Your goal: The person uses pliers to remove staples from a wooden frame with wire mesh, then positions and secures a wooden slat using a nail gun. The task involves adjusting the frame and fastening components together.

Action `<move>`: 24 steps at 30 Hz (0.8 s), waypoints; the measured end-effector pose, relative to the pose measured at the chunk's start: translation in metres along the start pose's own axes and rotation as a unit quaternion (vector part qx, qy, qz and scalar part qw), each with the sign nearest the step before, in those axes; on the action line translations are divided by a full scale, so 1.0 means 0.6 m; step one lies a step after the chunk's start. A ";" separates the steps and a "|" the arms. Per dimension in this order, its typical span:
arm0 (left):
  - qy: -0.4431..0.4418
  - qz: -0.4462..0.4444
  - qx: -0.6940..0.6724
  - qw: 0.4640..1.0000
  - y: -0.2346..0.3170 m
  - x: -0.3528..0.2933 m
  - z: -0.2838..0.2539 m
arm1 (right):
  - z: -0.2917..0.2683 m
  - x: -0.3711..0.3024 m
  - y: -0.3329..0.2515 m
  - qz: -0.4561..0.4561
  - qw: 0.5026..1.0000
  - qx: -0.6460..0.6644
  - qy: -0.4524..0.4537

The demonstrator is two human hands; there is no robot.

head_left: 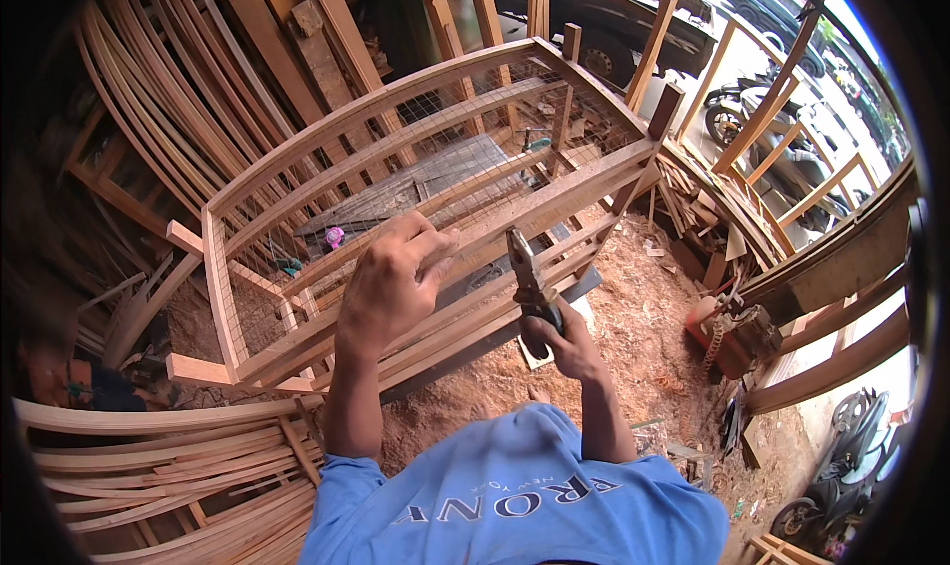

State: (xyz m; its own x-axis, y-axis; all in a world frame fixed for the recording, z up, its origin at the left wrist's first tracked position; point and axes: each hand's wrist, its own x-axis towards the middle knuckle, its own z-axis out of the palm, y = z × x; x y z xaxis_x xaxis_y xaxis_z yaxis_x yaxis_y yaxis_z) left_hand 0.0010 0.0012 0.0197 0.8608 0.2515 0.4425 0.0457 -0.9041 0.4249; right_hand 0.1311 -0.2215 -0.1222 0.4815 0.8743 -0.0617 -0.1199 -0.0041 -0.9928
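Observation:
A pair of pliers (522, 256) with dark handles is gripped in my right hand (566, 342), its metal jaws pointing up beside the front rail of a wooden frame. My left hand (386, 293) is over that same rail, fingers curled in and thumb close to them. Whatever it may pinch is too small or hidden to tell. The wooden frame (584, 191) has an arched far rail, several long bars and thin wire mesh stretched across it. Through the mesh a grey board (445, 176) and a small pink object (334, 237) show.
Curved wooden strips (168, 100) lean at the far left, with more stacked strips (178, 476) at near left. Sawdust (643, 308) covers the floor. At right are a red machine (722, 326), scrap wood (698, 209) and motorcycles (841, 466).

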 end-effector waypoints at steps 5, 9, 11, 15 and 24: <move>0.002 0.017 0.001 1.000 -0.005 0.000 0.000 | 0.045 -0.026 -0.025 0.011 0.988 -0.125 0.087; 0.008 -0.008 -0.031 0.999 -0.006 -0.003 0.002 | 0.011 0.006 0.038 -0.041 0.886 0.433 -0.162; 0.005 0.004 -0.018 1.000 -0.006 -0.002 0.001 | -0.009 0.015 0.066 -0.070 0.812 0.529 -0.234; 0.022 0.039 0.049 0.998 0.000 -0.006 -0.004 | -0.021 -0.013 0.084 -0.123 0.894 0.418 -0.106; 0.085 0.016 0.132 0.987 0.018 -0.059 -0.021 | 0.015 -0.064 0.086 0.112 0.987 0.102 0.052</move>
State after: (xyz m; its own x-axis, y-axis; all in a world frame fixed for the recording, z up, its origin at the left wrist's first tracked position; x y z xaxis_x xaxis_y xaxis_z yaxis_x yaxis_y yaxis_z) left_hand -0.0353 -0.0130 0.0188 0.7671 0.2561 0.5882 0.1700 -0.9652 0.1986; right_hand 0.0985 -0.2508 -0.1698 0.5089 0.8074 -0.2984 -0.4002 -0.0850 -0.9125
